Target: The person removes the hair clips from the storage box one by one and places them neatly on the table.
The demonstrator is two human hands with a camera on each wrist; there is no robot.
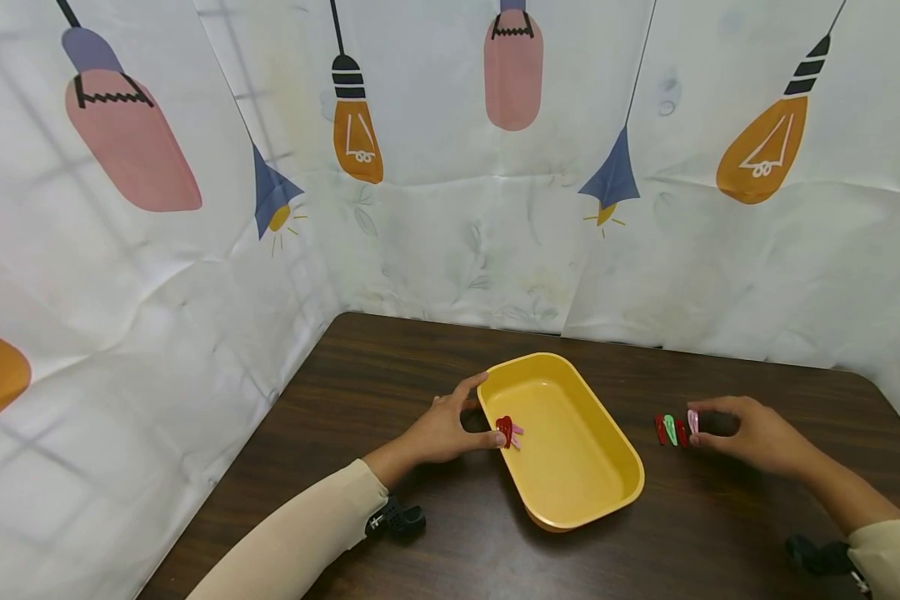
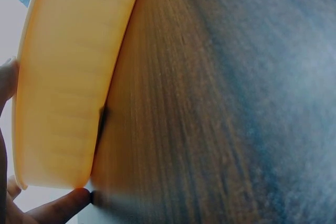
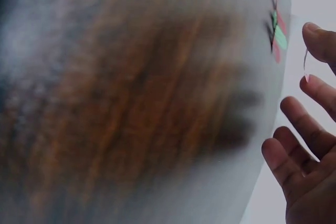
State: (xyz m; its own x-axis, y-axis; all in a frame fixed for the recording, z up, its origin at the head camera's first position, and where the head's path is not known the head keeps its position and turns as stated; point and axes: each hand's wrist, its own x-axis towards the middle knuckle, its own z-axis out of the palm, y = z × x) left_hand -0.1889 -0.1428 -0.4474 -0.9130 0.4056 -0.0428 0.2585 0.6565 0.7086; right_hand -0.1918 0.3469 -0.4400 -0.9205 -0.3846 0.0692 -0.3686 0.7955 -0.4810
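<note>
My left hand (image 1: 446, 429) holds the left rim of a yellow plastic tray (image 1: 570, 450), with the thumb over the rim. In the left wrist view, one fingertip touches the lower corner of the tray (image 2: 63, 93). Red hair clips (image 1: 505, 429) and pink hair clips (image 1: 517, 435) lie inside, close to that thumb. Over at the right, my right hand (image 1: 757, 433) pinches a pink snap hair clip (image 1: 693, 421) between thumb and index finger, its other fingers spread in the right wrist view. Just left of it, a green hair clip (image 1: 671, 430) lies between two red ones on the table.
The dark wood-grain table (image 1: 390, 358) has rounded back corners. A white sheet (image 1: 450, 250) printed with lamps and bulbs hangs behind it and along the left side. A black strap with a device (image 1: 397, 518) sits on the left wrist.
</note>
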